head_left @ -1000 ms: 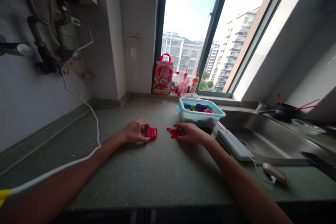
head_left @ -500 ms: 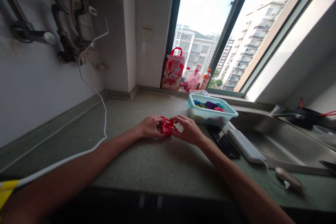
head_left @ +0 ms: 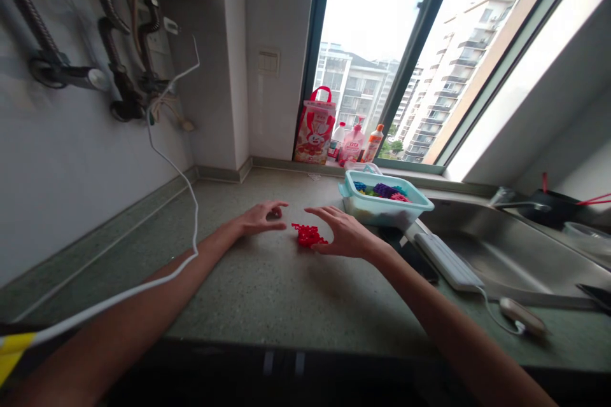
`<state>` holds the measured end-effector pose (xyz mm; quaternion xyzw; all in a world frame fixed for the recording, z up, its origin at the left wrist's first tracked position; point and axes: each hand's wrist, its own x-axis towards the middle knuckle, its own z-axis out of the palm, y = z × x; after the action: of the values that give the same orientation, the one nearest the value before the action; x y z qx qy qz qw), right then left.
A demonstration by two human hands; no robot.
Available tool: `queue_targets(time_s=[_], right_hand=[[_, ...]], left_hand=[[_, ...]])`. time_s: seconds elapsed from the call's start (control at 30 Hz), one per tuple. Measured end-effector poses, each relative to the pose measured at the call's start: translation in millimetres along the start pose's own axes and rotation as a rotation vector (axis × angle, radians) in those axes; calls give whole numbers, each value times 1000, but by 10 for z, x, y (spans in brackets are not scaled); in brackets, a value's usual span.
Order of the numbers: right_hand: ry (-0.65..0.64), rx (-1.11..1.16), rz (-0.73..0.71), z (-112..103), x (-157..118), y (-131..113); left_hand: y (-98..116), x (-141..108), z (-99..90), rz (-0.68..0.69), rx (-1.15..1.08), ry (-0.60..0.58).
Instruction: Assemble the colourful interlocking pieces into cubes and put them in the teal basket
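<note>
And here we are at the speckled grey-green stone counter (head_left: 267, 299), with two bare hands facing each other across a small cluster of bright red, knobbly plastic pieces (head_left: 309, 236)! The cluster sits on the counter between them, nearer the right hand (head_left: 347, 234). That right hand is open, fingers stretched forward above the cluster and thumb low at its right edge; whether the thumb touches it, I cannot tell. Over on the other side, the left hand (head_left: 260, 217) is open too, thumb and fingers spread apart, holding nothing that shows and well apart from the red pieces.

Just beyond the right hand stands the pale aqua plastic tub (head_left: 386, 208), upright and uncovered, with blue, purple, pink and some yellow-green pieces inside. A flat black object (head_left: 416, 259) lies beside it, partly hidden by the right arm, and next comes the long white plastic bar (head_left: 449, 261) along the edge of the stainless steel sink (head_left: 515, 251). Back by the window, a red-handled printed bag (head_left: 315, 133) stands left of the bottles (head_left: 352, 145), and a white cable (head_left: 195, 203) loops down across the left forearm!
</note>
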<state>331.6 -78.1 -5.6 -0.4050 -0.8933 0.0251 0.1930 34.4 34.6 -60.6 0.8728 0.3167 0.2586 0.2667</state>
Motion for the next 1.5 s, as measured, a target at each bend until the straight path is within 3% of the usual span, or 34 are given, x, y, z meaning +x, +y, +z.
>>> queue_targets(time_s=[0.17, 0.33, 0.43, 0.53, 0.67, 0.8, 0.9, 1.0, 1.13, 1.3, 1.4, 1.5], right_hand=[[-304, -95, 63, 41, 252, -63], [-311, -121, 65, 154, 369, -67], [-302, -144, 67, 110, 381, -53], [-248, -154, 73, -105, 390, 4], [-135, -185, 109, -660, 412, 202], [-43, -251, 235, -1287, 366, 642], [-43, -267, 423, -1589, 236, 1077], [-75, -235, 574, -1668, 74, 1418], [-73, -194, 622, -1513, -11, 1607], [-62, -131, 616, -1418, 135, 1641], [-11, -95, 589, -1604, 193, 1582], [139, -103, 470, -1828, 85, 1368]], left_hand=[[-97, 10, -31, -77, -163, 75], [-70, 7, -22, -109, -190, 78], [-48, 14, -42, -133, -207, 64], [-66, 35, -51, -150, -225, 72], [-145, 67, -33, -144, -298, 109], [-138, 65, -37, -159, -308, 101], [-93, 54, -50, -189, -263, 95], [-65, 49, -57, -186, -224, 86], [-32, 50, -57, -174, -207, 85], [26, 45, -53, -189, -185, 126], [20, 45, -62, -180, -176, 104], [-8, 52, -69, -176, -175, 85]])
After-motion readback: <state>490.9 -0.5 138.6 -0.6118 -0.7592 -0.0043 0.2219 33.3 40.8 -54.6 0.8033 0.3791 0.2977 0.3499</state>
